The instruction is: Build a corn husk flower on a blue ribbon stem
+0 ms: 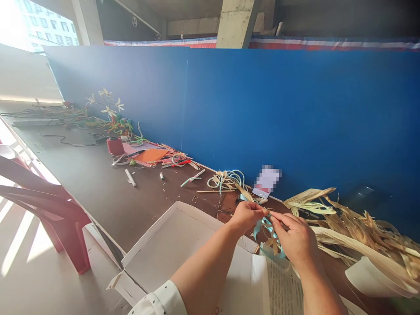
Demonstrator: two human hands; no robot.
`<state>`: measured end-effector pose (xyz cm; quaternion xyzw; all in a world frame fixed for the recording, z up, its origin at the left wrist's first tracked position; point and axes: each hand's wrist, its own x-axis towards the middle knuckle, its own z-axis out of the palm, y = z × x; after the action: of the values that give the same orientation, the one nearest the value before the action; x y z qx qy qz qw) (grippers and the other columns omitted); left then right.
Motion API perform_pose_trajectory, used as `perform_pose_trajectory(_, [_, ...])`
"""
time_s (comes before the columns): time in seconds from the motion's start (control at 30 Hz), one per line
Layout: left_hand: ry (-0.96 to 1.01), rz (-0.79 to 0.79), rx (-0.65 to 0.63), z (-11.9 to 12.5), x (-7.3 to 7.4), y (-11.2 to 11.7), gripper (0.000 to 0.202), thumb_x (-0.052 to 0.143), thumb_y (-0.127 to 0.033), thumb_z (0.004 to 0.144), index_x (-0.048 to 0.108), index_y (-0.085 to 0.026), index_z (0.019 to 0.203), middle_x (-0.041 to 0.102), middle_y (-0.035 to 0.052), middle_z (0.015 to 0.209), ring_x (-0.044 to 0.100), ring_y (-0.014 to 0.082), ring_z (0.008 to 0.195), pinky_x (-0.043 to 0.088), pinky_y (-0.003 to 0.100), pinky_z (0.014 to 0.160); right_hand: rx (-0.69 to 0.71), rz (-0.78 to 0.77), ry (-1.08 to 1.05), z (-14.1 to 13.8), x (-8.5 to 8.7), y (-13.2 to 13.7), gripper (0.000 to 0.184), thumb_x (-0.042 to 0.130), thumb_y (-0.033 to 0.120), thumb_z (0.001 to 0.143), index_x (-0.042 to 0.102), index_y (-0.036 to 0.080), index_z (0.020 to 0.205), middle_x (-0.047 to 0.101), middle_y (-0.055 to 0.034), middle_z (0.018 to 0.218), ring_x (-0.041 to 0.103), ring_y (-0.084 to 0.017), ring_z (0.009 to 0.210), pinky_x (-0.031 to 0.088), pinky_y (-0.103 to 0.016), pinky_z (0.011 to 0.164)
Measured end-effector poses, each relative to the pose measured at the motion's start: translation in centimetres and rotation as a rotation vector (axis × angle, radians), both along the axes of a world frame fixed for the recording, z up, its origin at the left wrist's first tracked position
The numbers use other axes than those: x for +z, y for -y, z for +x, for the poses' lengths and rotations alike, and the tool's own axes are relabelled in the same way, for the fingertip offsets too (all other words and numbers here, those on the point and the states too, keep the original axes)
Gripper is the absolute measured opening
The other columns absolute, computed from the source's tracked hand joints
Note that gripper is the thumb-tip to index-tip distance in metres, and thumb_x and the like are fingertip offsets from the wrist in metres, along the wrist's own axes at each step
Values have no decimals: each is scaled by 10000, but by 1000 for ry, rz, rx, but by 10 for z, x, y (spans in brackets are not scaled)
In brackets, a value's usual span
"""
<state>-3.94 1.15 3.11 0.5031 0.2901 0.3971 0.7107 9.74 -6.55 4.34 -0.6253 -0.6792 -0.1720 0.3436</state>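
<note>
My left hand (248, 215) and my right hand (294, 234) meet above the open box with their fingers pinched together. A light blue ribbon (257, 228) hangs in curled loops just below the fingertips, and both hands grip its upper end. The exact spot where the fingers press is too small to make out. Dry corn husk pieces (361, 221) lie in a heap to the right of my right hand. Beyond my left hand, a bundle of pale cord (231, 177) rests on the table with husk strips over it.
The shallow white cardboard box (179, 232) lies below my arms, beside a printed sheet (285, 286). A white bowl (377, 275) sits at right. Orange paper (151, 155), sticks and a red spool-like object (115, 146) lie farther left. A blue partition (278, 109) backs the table; red chairs (62, 218) stand left.
</note>
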Motion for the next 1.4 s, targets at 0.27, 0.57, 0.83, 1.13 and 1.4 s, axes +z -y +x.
perform_pose_trajectory(0.27, [122, 15, 38, 3, 1, 0, 272, 744, -352, 606, 608, -119, 644, 514, -13, 605, 410, 63, 555, 336, 212, 569, -48, -69, -148, -9, 7, -3, 328, 456, 449, 861, 699, 292, 1017, 718, -26, 932, 653, -232, 826, 364, -486, 987])
perform_pose_trajectory(0.57, [94, 64, 53, 2, 8, 6, 342, 744, -433, 592, 627, -120, 664, 534, -5, 617, 409, 73, 559, 325, 218, 552, -78, -275, -443, -6, 18, -2, 379, 525, 530, 793, 723, 269, 983, 722, -42, 929, 669, -245, 831, 509, -321, 666])
perform_pose_trajectory(0.83, [72, 142, 43, 3, 8, 7, 315, 717, -415, 633, 665, -116, 719, 547, -4, 638, 424, 76, 585, 339, 219, 580, -115, -43, -218, -9, 16, -2, 369, 484, 495, 813, 740, 248, 909, 717, -77, 857, 639, -284, 848, 481, -414, 779])
perform_pose_trajectory(1.13, [-50, 83, -14, 5, 1, 0, 263, 745, -339, 623, 661, -132, 763, 499, -35, 571, 367, 56, 508, 290, 203, 509, -65, 168, 4, -5, 2, -7, 323, 438, 389, 898, 708, 211, 918, 710, -69, 873, 638, -225, 783, 324, -493, 1036])
perform_pose_trajectory(1.4, [-11, 47, 17, 2, 4, 3, 184, 724, -292, 635, 632, -135, 658, 509, -21, 566, 402, 64, 522, 325, 208, 534, -18, 211, 63, -4, -3, -7, 314, 441, 360, 908, 704, 192, 950, 699, -68, 851, 632, -216, 770, 316, -498, 1040])
